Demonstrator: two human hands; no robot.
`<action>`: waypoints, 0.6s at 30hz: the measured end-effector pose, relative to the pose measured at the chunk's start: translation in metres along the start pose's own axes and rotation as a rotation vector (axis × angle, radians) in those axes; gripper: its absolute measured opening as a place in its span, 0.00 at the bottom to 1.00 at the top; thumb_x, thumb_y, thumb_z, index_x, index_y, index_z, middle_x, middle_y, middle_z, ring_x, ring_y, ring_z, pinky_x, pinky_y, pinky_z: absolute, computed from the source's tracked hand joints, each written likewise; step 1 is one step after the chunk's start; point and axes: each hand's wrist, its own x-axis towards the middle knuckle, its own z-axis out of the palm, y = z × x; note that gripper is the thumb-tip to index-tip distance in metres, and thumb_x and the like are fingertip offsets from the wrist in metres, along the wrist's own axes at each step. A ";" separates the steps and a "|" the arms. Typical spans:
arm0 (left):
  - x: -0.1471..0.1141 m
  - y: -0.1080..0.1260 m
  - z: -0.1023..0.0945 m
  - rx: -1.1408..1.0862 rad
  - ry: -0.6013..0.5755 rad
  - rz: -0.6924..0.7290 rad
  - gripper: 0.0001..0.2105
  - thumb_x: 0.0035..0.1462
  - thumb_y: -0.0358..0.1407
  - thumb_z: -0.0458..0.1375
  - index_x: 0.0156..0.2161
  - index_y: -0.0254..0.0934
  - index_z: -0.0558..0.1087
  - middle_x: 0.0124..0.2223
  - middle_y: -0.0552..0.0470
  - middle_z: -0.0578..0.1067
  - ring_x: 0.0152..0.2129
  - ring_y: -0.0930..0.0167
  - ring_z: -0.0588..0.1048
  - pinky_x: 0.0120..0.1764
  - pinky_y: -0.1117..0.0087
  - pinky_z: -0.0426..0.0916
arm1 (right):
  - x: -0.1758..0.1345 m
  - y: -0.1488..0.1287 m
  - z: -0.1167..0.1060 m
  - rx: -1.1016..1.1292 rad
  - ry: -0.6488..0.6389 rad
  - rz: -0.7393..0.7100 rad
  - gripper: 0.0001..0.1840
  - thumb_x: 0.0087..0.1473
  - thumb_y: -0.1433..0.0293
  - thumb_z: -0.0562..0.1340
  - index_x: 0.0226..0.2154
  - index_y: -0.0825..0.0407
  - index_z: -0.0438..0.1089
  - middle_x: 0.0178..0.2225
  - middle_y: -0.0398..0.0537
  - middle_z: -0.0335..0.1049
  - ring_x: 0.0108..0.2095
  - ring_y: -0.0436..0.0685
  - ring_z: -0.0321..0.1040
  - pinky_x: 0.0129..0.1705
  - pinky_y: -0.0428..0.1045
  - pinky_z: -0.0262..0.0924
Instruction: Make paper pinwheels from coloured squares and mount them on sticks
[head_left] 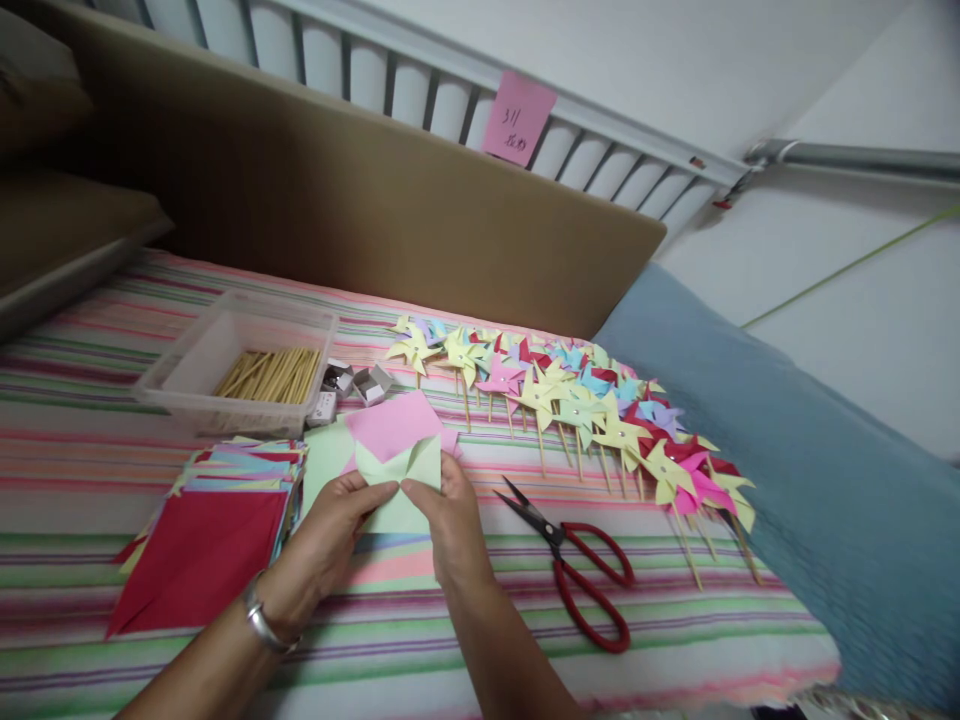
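Between my two hands is a pale green paper [425,462] with cut, partly folded flaps. My left hand [339,520] pinches its lower left part, thumb pressed on top. On the other side, my right hand [453,510] grips the right edge, and the two thumb tips nearly meet at the middle. Beneath the hands lie a pink sheet [394,420] and a light green sheet [324,462]. Red-handled scissors [556,535] rest, blades parted, to the right of my right hand. Left of my left hand sits a stack of coloured squares with a red sheet [206,545] on top.
A clear plastic box [225,390] holds thin wooden sticks [271,375]. Small open boxes [371,383] stand beside it. Several finished paper pinwheels [577,412] on sticks lie in rows at the right. A brown board [390,210] stands upright along the back.
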 end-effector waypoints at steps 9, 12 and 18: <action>0.005 0.020 -0.016 0.059 0.234 0.100 0.06 0.36 0.31 0.66 0.18 0.35 0.72 0.18 0.57 0.73 0.17 0.75 0.68 0.25 0.75 0.61 | 0.000 -0.005 -0.010 -0.435 0.030 -0.246 0.17 0.53 0.69 0.58 0.47 0.50 0.65 0.38 0.48 0.71 0.39 0.55 0.68 0.42 0.51 0.63; 0.007 0.029 -0.023 0.087 0.244 0.112 0.06 0.35 0.31 0.66 0.18 0.34 0.72 0.19 0.56 0.73 0.18 0.75 0.68 0.24 0.74 0.60 | -0.003 -0.010 -0.015 -0.704 -0.070 -0.493 0.14 0.53 0.74 0.57 0.42 0.47 0.70 0.47 0.50 0.67 0.49 0.57 0.62 0.51 0.53 0.57; 0.008 0.030 -0.028 0.129 0.219 0.117 0.06 0.36 0.32 0.65 0.21 0.34 0.72 0.19 0.56 0.72 0.18 0.75 0.67 0.24 0.74 0.58 | -0.008 -0.010 -0.013 -0.954 -0.232 -0.654 0.12 0.50 0.77 0.60 0.35 0.46 0.75 0.60 0.47 0.52 0.60 0.61 0.46 0.59 0.58 0.44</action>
